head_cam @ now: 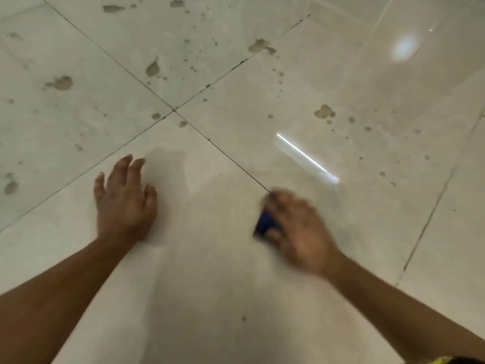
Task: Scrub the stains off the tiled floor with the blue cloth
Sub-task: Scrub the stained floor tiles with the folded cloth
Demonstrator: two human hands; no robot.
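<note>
You're bracing with left hand (123, 198) spread flat on floor (210, 258) for support | right hand (294, 232) gripping cloth (265, 224), pressing it down beside grout line (236, 164) | stains (324, 111) lying ahead, untouched

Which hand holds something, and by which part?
The right hand holds the blue cloth, mostly covering it; the exact part cannot be told. The left hand holds nothing.

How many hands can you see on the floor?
2. The left hand rests flat on the tiled floor; the right hand, blurred, grips the blue cloth.
</note>
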